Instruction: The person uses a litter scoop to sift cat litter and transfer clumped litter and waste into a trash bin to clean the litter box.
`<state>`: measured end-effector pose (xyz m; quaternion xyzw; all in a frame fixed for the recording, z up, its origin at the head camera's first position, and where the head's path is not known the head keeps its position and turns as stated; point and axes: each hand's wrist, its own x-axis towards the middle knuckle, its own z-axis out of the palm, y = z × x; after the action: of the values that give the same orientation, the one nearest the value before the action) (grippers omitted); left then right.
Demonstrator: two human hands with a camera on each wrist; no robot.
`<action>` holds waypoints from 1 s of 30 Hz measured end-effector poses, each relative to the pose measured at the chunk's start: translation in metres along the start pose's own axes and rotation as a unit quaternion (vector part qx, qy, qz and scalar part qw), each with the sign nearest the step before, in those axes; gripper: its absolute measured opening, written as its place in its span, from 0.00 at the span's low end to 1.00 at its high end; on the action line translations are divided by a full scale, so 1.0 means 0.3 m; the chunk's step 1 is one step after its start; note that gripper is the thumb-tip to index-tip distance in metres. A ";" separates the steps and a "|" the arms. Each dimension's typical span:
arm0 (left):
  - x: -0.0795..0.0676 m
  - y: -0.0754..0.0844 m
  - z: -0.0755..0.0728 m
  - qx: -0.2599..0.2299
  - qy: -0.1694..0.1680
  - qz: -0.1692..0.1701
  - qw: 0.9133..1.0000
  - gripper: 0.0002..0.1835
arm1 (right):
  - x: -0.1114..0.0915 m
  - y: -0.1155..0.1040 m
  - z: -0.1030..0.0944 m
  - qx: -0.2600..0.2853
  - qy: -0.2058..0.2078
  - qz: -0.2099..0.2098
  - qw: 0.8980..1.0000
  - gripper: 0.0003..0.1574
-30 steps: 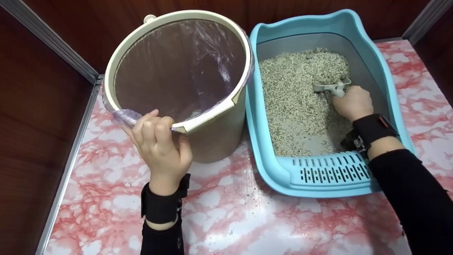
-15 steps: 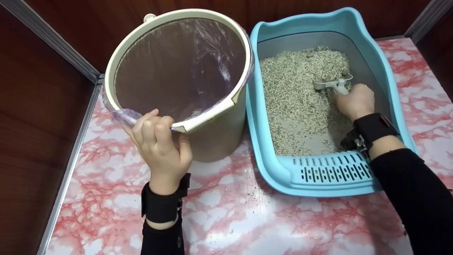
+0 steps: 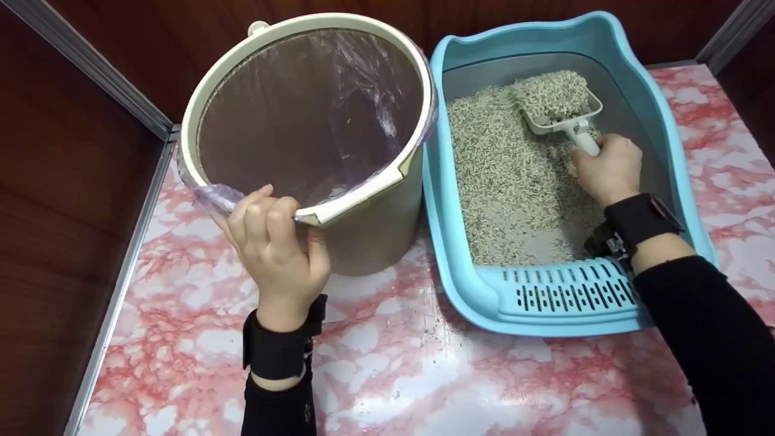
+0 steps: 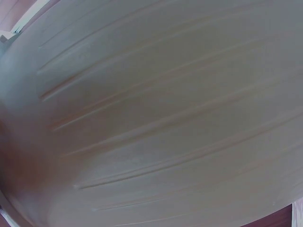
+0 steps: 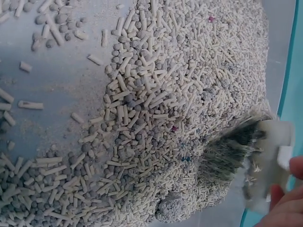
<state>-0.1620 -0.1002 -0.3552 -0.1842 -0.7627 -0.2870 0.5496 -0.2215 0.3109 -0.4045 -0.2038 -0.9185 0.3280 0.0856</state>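
In the head view my right hand [image 3: 608, 169] grips the handle of a pale litter scoop [image 3: 582, 137], heaped with pellet cat litter [image 3: 502, 163]. It is inside a blue litter box [image 3: 449, 242], over the far right part. In the right wrist view the scoop [image 5: 272, 163] is tilted, and loose pellets blur at its edge. My left hand [image 3: 275, 245] holds the near rim of a beige trash bin [image 3: 369, 242], fingers curled over the rim and thumb outside. A clear purplish bag [image 3: 369, 91] lines the bin. The left wrist view shows only its ribbed wall [image 4: 165, 113].
The bin stands close against the box's left side. A slotted blue step [image 3: 569, 290] forms the box's front. Dark wooden panels [image 3: 66, 200] stand at the left and back. A few crumbs lie on the red-and-white marbled floor [image 3: 387, 363]. A grey clump [image 5: 170, 206] rests on the litter.
My right hand has raised the scoop out of the litter pile, tipping it up with a heap of pellets on it. The left hand stays on the bin's rim.
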 end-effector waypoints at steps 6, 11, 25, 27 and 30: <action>0.001 -0.001 -0.004 0.000 0.000 0.001 1.000 0.23 | -0.006 -0.009 0.018 0.020 0.032 -0.038 0.999 0.27; 0.002 0.001 -0.003 0.000 -0.002 0.000 1.000 0.23 | -0.011 -0.013 0.024 0.022 0.032 -0.070 0.997 0.28; 0.002 0.003 -0.005 0.000 0.001 0.001 1.000 0.23 | -0.026 -0.025 0.033 0.036 0.061 -0.114 0.991 0.24; 0.002 0.002 -0.005 0.001 0.001 0.002 1.000 0.23 | -0.026 -0.026 0.031 0.044 0.059 -0.111 0.991 0.24; 0.002 0.000 -0.006 0.000 0.002 0.003 1.000 0.22 | -0.026 -0.028 0.026 0.061 0.050 -0.104 0.991 0.24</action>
<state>-0.1610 -0.1013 -0.3542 -0.1857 -0.7609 -0.2860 0.5520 -0.2194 0.2971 -0.4055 -0.1176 -0.9076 0.3618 0.1774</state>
